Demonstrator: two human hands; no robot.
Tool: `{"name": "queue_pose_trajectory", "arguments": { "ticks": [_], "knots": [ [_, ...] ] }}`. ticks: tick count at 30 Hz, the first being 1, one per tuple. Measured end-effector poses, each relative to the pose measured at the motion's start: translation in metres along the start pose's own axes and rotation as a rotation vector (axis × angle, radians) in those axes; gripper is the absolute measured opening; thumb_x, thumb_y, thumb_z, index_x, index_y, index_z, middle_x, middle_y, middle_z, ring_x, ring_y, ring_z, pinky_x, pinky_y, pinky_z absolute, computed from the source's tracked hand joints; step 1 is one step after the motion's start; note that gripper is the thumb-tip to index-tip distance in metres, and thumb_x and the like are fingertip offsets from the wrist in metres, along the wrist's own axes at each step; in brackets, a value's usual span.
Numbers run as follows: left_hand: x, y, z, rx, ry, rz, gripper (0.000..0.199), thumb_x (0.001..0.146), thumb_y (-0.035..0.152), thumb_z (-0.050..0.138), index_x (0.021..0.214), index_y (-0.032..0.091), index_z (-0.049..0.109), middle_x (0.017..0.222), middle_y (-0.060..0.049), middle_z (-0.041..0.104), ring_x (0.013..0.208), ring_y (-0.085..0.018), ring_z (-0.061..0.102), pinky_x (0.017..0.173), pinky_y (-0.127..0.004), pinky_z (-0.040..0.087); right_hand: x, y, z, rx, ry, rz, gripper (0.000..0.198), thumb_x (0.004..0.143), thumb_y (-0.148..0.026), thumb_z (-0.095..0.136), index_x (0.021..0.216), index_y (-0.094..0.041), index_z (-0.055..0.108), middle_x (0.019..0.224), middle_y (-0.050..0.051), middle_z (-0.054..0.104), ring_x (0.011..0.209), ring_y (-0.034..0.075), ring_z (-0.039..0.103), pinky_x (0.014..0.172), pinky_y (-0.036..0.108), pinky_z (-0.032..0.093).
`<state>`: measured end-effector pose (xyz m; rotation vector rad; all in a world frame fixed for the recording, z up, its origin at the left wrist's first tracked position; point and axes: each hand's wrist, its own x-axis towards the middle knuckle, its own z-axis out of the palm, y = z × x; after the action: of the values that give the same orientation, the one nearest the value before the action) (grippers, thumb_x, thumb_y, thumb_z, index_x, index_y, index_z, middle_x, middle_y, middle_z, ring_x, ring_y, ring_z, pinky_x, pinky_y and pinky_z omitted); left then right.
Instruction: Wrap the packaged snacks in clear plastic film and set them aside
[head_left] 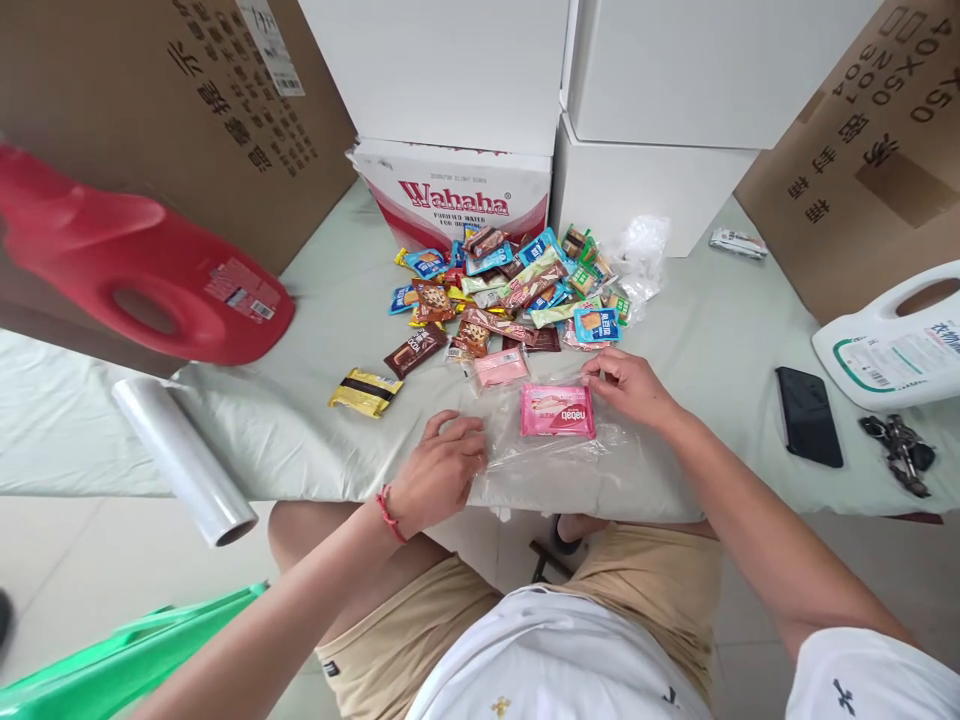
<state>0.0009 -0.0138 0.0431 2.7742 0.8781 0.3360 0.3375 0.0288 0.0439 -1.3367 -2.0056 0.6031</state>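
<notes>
Green tablecloth [720,340], snack heap [529,285] beyond pink packet [557,411]; right fingers [607,365] pinching film [619,440], left fingers [466,448] curled, hold unclear

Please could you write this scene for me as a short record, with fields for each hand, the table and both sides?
Left hand: the hand is curled at the left part of a clear plastic sheet; its grip is unclear
Right hand: the hand is at the sheet's far right part, seeming to pinch it
Between hands: pink packet, lying on the sheet
Behind the sheet: pile of snacks
Left side: red bottle, plastic roll
Right side: black phone, keys, white bottle
</notes>
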Motion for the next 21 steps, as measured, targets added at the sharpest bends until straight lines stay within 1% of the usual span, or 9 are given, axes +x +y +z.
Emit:
{"name": "queue_pose_trajectory", "arguments": {
  "ticks": [3, 6, 7, 9, 12, 14, 16, 19, 21],
  "knots": [
    [-0.002, 0.009, 0.003, -0.045, -0.015, -0.253, 0.018, 0.083, 0.013, 0.051, 0.071, 0.02, 0.063, 0.085, -0.004, 0.071, 0.11, -0.027, 0.061, 0.1, -0.051, 0.036, -0.005, -0.009, 0.004, 0.001, -0.003, -0.001, 0.014, 0.095, -0.029, 0.06, 0.093, -0.021, 0.072, 0.088, 0.003, 0.064, 0.07, 0.014, 0.054, 0.065, 0.028, 0.04],
    [0.012, 0.022, 0.009, 0.003, -0.007, -0.57, 0.045, 0.1, 0.033, 0.04, 0.062, 0.019, 0.062, 0.082, -0.009, 0.069, 0.102, -0.031, 0.061, 0.088, -0.051, 0.041, -0.015, -0.018, 0.013, -0.01, 0.006, 0.003, 0.013, 0.096, -0.027, 0.059, 0.097, -0.021, 0.071, 0.094, 0.003, 0.063, 0.072, 0.014, 0.057, 0.066, 0.028, 0.042],
    [0.018, 0.026, 0.012, 0.046, -0.003, -0.647, 0.05, 0.101, 0.039, 0.04, 0.06, 0.019, 0.062, 0.082, -0.011, 0.068, 0.101, -0.033, 0.06, 0.085, -0.051, 0.042, -0.019, -0.021, 0.016, -0.015, 0.015, 0.012, 0.012, 0.096, -0.026, 0.059, 0.097, -0.022, 0.071, 0.095, 0.003, 0.062, 0.074, 0.014, 0.058, 0.067, 0.028, 0.043],
    [0.029, 0.031, 0.016, 0.136, 0.042, -0.735, 0.044, 0.097, 0.044, 0.049, 0.066, 0.018, 0.066, 0.092, -0.015, 0.069, 0.103, -0.037, 0.059, 0.083, -0.052, 0.044, -0.029, -0.025, 0.025, -0.023, 0.031, 0.032, 0.011, 0.096, -0.024, 0.059, 0.098, -0.022, 0.07, 0.096, 0.003, 0.062, 0.077, 0.015, 0.06, 0.069, 0.028, 0.044],
    [0.043, 0.036, 0.019, 0.209, 0.239, -0.783, 0.024, 0.086, 0.033, 0.062, 0.097, 0.014, 0.072, 0.12, -0.02, 0.065, 0.117, -0.041, 0.055, 0.092, -0.055, 0.044, -0.044, -0.03, 0.038, -0.045, 0.016, 0.049, 0.015, 0.096, -0.017, 0.055, 0.099, -0.024, 0.068, 0.098, 0.003, 0.062, 0.084, 0.016, 0.063, 0.073, 0.028, 0.047],
    [0.052, 0.041, 0.019, 0.227, 0.397, -0.788, 0.037, 0.082, 0.023, 0.062, 0.117, 0.011, 0.067, 0.135, -0.023, 0.058, 0.131, -0.041, 0.049, 0.104, -0.057, 0.039, -0.052, -0.031, 0.045, -0.075, 0.016, 0.055, 0.018, 0.097, -0.015, 0.052, 0.101, -0.024, 0.067, 0.1, 0.004, 0.063, 0.086, 0.017, 0.064, 0.074, 0.028, 0.048],
    [0.063, 0.047, 0.019, 0.234, 0.499, -0.746, 0.05, 0.079, 0.017, 0.06, 0.128, 0.01, 0.061, 0.145, -0.024, 0.052, 0.142, -0.039, 0.041, 0.114, -0.058, 0.031, -0.057, -0.033, 0.051, -0.109, 0.04, 0.062, 0.019, 0.099, -0.016, 0.05, 0.103, -0.024, 0.066, 0.101, 0.005, 0.063, 0.088, 0.018, 0.065, 0.074, 0.029, 0.049],
    [0.085, 0.054, 0.022, 0.231, 0.544, -0.616, 0.062, 0.08, 0.018, 0.058, 0.142, 0.011, 0.052, 0.155, -0.021, 0.045, 0.15, -0.036, 0.033, 0.122, -0.057, 0.017, -0.06, -0.035, 0.056, -0.154, 0.071, 0.06, 0.019, 0.101, -0.018, 0.049, 0.107, -0.024, 0.066, 0.103, 0.006, 0.063, 0.089, 0.018, 0.065, 0.075, 0.03, 0.05],
    [0.1, 0.055, 0.024, 0.215, 0.529, -0.558, 0.069, 0.084, 0.025, 0.059, 0.15, 0.012, 0.044, 0.157, -0.02, 0.044, 0.15, -0.035, 0.032, 0.124, -0.056, 0.013, -0.061, -0.034, 0.057, -0.173, 0.079, 0.047, 0.019, 0.101, -0.019, 0.049, 0.109, -0.024, 0.066, 0.103, 0.006, 0.064, 0.09, 0.019, 0.066, 0.075, 0.03, 0.051]
  ]
}}
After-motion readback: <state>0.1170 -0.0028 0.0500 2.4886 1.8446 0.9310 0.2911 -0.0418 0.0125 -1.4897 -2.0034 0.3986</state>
